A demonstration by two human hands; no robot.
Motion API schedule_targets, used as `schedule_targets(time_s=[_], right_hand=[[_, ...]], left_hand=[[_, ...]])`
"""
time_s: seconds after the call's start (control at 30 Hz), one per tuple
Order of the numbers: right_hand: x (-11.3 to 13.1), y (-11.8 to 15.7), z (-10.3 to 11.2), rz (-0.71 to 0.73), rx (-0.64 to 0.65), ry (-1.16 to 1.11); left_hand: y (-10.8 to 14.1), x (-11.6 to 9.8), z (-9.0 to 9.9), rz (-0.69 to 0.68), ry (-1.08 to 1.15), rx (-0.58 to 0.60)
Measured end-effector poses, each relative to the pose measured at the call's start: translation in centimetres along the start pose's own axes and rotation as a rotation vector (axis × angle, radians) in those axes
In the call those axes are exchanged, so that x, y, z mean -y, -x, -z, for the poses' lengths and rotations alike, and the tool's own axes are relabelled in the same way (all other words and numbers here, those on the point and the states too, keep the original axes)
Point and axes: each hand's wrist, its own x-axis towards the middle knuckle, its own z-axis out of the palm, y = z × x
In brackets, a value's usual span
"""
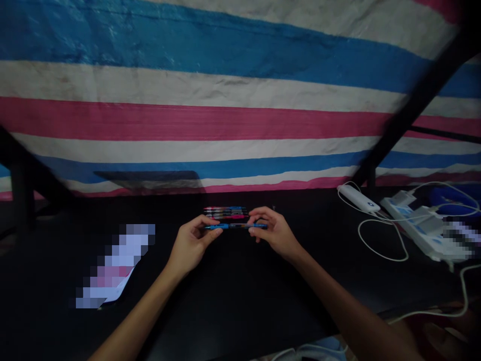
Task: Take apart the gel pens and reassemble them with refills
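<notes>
Left hand (190,246) and right hand (278,233) pinch the blue pen (233,226) in their fingers; one slip could knock the other pens (237,216).

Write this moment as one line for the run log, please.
left hand: holds blue pen | right hand: at its other end | other pens: on black table

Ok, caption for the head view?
Left hand and right hand hold a blue pen near other pens on a black table.

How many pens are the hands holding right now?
1: the blue pen, with one end in the left hand and the other in the right hand. More pens lie just beyond, too bunched to count surely; fingers may hide parts.
</notes>
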Motion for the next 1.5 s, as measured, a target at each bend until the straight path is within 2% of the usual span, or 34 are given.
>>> schedule_targets(time_s=[0.23,0.4,0.5,0.67,0.83,1.0,1.2,1.37,1.5], right_hand=[[-0.3,0.07,-0.34,-0.051,-0.037,-0.013],[-0.16,0.15,-0.32,-0.075,0.012,0.106],[-0.05,0.18,-0.4,-0.109,-0.016,0.145],[-0.14,0.18,-0.37,-0.045,-0.058,0.201],[-0.28,0.13,-0.37,-0.119,-0.042,0.242],[-0.05,0.21,-0.54,0.0,-0.085,0.194],[-0.11,0.34,-0.64,-0.076,-0.064,0.281],[0.07,0.37,-0.63,0.029,-0.101,0.25],[-0.01,0.37,-0.59,-0.059,-0.069,0.363]], left_hand=[[0.05,-0.17,-0.02,0.022,-0.015,0.019],[0.03,-0.15,0.05,0.017,-0.007,0.016],[0.07,-0.21,0.06,0.016,-0.02,0.012],[0.08,-0.28,0.16,0.016,-0.038,0.007],[0.05,-0.23,0.13,0.004,-0.05,0.011],[0.08,-0.36,0.02,0.014,-0.029,0.004],[0.1,-0.24,0.1,0.017,-0.032,0.01],[0.0,-0.19,0.11,0.024,-0.011,0.015],[0.02,-0.28,0.02,0.033,0.007,0.026]])
